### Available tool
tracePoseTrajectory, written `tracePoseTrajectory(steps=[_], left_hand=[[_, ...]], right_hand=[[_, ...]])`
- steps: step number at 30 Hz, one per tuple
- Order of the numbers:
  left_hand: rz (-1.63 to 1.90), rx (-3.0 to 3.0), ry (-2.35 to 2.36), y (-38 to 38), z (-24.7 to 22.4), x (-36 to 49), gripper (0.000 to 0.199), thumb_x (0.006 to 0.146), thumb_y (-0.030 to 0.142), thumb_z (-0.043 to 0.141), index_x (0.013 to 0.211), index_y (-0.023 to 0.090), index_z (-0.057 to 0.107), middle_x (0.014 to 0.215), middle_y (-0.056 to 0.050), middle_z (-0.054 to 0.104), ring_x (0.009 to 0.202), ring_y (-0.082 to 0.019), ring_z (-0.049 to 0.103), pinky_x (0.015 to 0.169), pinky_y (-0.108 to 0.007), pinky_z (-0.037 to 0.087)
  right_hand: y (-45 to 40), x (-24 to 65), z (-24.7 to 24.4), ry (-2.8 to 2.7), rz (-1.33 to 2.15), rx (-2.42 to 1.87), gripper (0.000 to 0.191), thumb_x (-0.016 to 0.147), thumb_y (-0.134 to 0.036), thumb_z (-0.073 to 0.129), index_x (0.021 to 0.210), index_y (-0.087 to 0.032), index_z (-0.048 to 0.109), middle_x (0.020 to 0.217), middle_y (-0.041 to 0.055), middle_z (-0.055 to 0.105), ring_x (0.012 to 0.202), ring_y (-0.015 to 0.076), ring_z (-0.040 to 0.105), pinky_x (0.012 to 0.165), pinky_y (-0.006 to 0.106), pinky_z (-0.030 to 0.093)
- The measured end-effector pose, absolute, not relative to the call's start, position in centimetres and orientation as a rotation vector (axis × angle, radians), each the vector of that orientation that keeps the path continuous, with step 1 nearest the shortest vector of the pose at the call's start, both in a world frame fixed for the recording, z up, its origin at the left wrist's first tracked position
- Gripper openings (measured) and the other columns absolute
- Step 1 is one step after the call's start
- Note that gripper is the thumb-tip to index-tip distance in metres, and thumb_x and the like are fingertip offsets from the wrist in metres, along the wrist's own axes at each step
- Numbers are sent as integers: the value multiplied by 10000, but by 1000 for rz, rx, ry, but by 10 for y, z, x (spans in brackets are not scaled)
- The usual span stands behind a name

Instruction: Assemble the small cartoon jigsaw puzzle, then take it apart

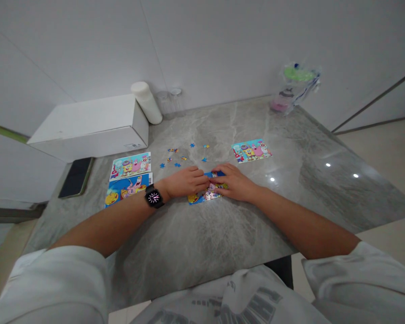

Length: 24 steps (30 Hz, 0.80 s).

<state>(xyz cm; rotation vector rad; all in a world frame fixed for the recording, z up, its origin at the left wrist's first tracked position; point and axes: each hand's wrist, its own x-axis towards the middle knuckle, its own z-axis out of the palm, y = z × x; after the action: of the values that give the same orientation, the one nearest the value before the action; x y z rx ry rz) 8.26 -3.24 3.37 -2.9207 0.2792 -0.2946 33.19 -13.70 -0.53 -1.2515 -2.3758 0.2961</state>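
Observation:
A small jigsaw puzzle [209,194] with a blue and yellow cartoon picture lies on the grey marbled table, partly covered by both my hands. Over its upper left part is my left hand [186,182], fingers curled and pressed together; anything between the fingertips is hidden. My right hand [235,182] rests on the puzzle's right side, with its fingers apart and touching the surface. Several loose puzzle pieces [177,164] are scattered just beyond my left hand. A cartoon picture card [251,150] lies flat beyond my right hand.
Two more picture cards [131,165] lie at the left, the nearer partly under my left forearm. Beside them is a phone [76,177]. A long white box [87,128], a white bottle [147,103] and clear jars [176,101] stand behind. A plastic bag [295,87] sits at the back right edge.

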Motion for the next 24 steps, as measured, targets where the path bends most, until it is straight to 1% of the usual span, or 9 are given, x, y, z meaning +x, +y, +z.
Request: tracePoseTrajectory(steps=[4, 8, 10, 14, 19, 24], left_hand=[[-320, -2960, 286, -33, 36, 82, 132, 1060, 188, 587, 1094, 205, 714, 1013, -75, 721, 910, -202, 608, 787, -351, 439], [-164, -2930, 274, -34, 40, 83, 178, 1085, 224, 539, 1127, 209, 712, 1061, -86, 728, 951, -210, 620, 816, -363, 456], [-116, -2908, 287, -34, 40, 84, 198, 1092, 226, 520, 1113, 204, 715, 1072, -91, 728, 958, -212, 623, 823, -367, 458], [-152, -2884, 348, -34, 37, 86, 203, 1093, 219, 518, 1075, 196, 719, 1067, -95, 723, 953, -210, 621, 820, -368, 456], [-214, -2899, 369, -34, 33, 85, 166, 1080, 215, 555, 1062, 201, 720, 1020, -82, 715, 918, -204, 612, 800, -356, 445], [-187, -2922, 317, -35, 32, 86, 207, 1095, 221, 520, 1044, 200, 720, 1011, -80, 716, 908, -197, 617, 784, -349, 443]], right_hand=[[-137, 332, -6, -2363, 308, -1258, 330, 959, -418, 735, 1246, -270, 802, 1350, 143, 652, 1268, 324, 575, 1123, 540, 446], [-137, 332, -7, -2362, 308, -1247, 350, 951, -418, 744, 1261, -266, 798, 1343, 146, 655, 1253, 324, 577, 1117, 547, 444], [-136, 333, -7, -2361, 304, -1246, 345, 948, -413, 748, 1257, -269, 799, 1343, 143, 655, 1250, 323, 578, 1114, 547, 445], [-135, 334, -8, -2356, 313, -1246, 334, 940, -406, 758, 1242, -269, 806, 1341, 139, 657, 1250, 320, 579, 1115, 538, 445], [-135, 333, -6, -2334, 340, -1252, 343, 938, -416, 761, 1234, -251, 817, 1319, 158, 670, 1238, 332, 588, 1108, 549, 449], [-136, 332, -5, -2336, 339, -1278, 351, 937, -406, 767, 1253, -261, 811, 1336, 149, 674, 1242, 328, 604, 1122, 545, 440]])
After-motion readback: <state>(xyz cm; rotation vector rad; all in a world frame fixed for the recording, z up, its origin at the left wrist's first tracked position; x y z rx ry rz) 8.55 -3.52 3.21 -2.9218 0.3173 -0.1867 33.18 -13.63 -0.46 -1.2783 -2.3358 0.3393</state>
